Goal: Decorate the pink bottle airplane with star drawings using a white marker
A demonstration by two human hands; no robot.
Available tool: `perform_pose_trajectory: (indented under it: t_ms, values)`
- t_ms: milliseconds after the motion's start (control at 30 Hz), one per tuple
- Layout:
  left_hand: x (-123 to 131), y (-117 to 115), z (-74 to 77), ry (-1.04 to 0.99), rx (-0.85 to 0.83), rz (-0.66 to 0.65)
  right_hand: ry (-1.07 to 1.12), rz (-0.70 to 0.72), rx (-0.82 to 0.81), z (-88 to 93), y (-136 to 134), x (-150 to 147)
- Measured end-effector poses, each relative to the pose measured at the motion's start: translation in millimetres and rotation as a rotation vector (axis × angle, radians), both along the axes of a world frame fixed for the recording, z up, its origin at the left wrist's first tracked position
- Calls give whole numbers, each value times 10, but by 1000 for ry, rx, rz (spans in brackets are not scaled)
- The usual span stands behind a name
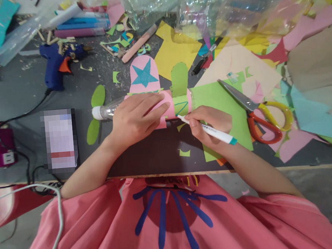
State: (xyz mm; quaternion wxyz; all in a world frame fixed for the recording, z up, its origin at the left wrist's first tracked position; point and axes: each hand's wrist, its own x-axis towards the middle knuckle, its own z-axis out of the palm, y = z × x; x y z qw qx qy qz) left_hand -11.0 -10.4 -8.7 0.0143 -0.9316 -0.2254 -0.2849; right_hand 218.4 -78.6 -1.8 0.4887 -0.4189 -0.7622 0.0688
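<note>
A plastic bottle (pixel 168 106) wrapped in pink and green paper lies on its side, shaped like an airplane. Its white cap (pixel 97 113) points left, with a green paper propeller (pixel 98 95) at it. A pink wing (pixel 144 73) with a blue star and a green tail piece (pixel 179 78) stick out from its far side. My left hand (pixel 139 115) is laid over the pink part, fingers curved round the bottle and holding it. Pinched in my right hand (pixel 207 122) is a white marker (pixel 217 133), its tip at the green band, where a teal zigzag line shows.
Scissors (pixel 251 108) with red and yellow handles lie right, on green paper (pixel 222 108). A blue glue gun (pixel 53 66), its cord and a phone (pixel 60 140) are at left. Markers (pixel 82 23), yellow paper (pixel 177 47), a cutter (pixel 205 60) and clear plastic bottles (pixel 197 7) lie behind.
</note>
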Motion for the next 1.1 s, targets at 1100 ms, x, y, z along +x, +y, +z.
perform_pose_trajectory:
  t_ms: [1100]
  values:
    - [23,-12,16,43,-12,41,321,-94,-370,-115,57,110]
